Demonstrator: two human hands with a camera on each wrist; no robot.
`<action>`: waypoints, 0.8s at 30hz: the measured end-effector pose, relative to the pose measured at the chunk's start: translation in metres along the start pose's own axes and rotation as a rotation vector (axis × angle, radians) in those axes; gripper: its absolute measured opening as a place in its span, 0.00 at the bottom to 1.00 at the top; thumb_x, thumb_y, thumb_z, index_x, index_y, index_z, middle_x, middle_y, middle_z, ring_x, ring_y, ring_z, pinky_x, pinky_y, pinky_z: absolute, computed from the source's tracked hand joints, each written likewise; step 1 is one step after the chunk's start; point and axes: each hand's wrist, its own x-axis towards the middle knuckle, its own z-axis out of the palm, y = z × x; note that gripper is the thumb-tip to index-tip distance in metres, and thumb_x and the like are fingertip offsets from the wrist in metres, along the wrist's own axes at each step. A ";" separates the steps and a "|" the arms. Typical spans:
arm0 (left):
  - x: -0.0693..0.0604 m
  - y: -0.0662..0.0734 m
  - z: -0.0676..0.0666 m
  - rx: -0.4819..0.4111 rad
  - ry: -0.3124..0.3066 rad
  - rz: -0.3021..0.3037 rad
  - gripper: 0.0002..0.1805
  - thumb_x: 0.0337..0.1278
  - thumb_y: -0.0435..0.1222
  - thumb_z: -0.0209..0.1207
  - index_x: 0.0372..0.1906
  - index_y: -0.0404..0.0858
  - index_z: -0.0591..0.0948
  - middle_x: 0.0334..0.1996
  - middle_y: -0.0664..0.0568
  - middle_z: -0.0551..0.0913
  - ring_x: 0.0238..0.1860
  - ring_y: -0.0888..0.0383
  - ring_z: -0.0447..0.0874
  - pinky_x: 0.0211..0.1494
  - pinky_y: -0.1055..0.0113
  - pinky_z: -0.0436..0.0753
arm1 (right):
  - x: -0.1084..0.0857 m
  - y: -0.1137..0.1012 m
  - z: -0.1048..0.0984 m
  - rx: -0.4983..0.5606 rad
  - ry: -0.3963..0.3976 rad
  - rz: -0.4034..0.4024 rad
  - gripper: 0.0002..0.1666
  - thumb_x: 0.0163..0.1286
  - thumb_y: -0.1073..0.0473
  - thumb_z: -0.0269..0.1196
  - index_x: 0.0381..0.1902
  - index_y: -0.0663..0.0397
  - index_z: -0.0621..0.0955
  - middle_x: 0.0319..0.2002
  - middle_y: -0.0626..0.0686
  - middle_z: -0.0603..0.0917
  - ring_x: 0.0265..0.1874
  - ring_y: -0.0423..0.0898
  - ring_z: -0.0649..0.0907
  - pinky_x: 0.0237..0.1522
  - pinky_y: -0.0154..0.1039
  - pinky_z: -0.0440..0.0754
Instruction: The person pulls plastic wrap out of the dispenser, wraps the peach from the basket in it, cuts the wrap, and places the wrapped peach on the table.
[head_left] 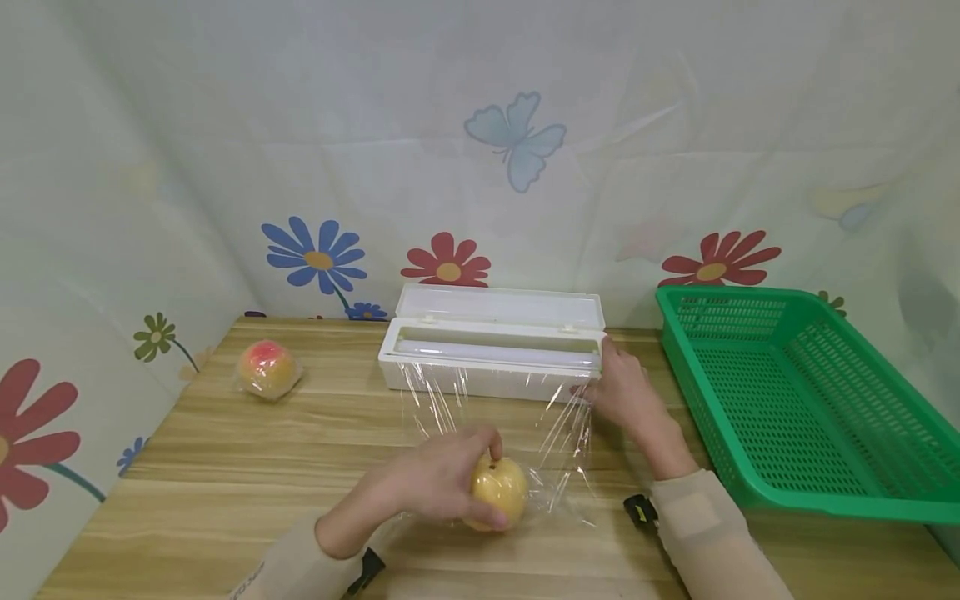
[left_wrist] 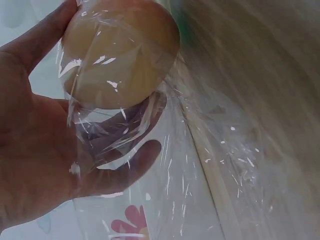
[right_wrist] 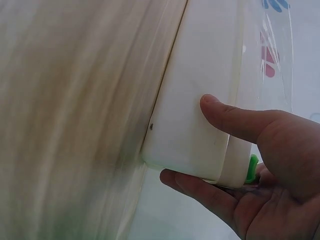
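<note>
A round yellow fruit (head_left: 501, 490), like an apple or a pear, is near the front of the table. My left hand (head_left: 442, 475) grips it between thumb and fingers. Clear cling film (left_wrist: 117, 65) lies over the fruit in the left wrist view. From there the film stretches back to a white cling film box (head_left: 495, 382), whose lid stands up and whose white roll (head_left: 495, 353) shows inside. At the box's right end, my right hand (head_left: 626, 387) holds the box. In the right wrist view the thumb presses its front, with fingers along the end.
A red and yellow peach-like fruit (head_left: 268, 369) in clear wrap sits at the back left. To the right stands a green plastic basket (head_left: 690, 375), close to my right forearm. A flowered curtain (head_left: 360, 167) hangs behind the wooden table (head_left: 210, 467).
</note>
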 end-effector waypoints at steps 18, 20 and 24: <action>0.006 -0.007 0.001 -0.005 0.052 -0.006 0.26 0.52 0.56 0.74 0.46 0.45 0.80 0.43 0.57 0.75 0.42 0.60 0.74 0.45 0.65 0.78 | -0.001 -0.001 0.000 -0.011 0.028 -0.024 0.46 0.59 0.56 0.78 0.64 0.72 0.66 0.46 0.75 0.81 0.48 0.74 0.81 0.49 0.68 0.79; 0.007 -0.008 0.001 0.000 0.073 -0.004 0.26 0.53 0.55 0.74 0.48 0.42 0.82 0.46 0.56 0.74 0.45 0.59 0.73 0.49 0.63 0.77 | -0.002 -0.001 0.000 -0.010 0.030 -0.027 0.46 0.59 0.56 0.78 0.64 0.72 0.66 0.45 0.75 0.81 0.48 0.74 0.82 0.49 0.68 0.79; 0.009 -0.010 0.000 0.046 0.092 0.034 0.27 0.57 0.54 0.72 0.51 0.37 0.85 0.45 0.54 0.76 0.46 0.58 0.74 0.52 0.62 0.77 | -0.001 -0.001 0.000 -0.009 0.024 -0.021 0.46 0.59 0.56 0.78 0.64 0.72 0.66 0.46 0.76 0.80 0.48 0.75 0.81 0.50 0.68 0.79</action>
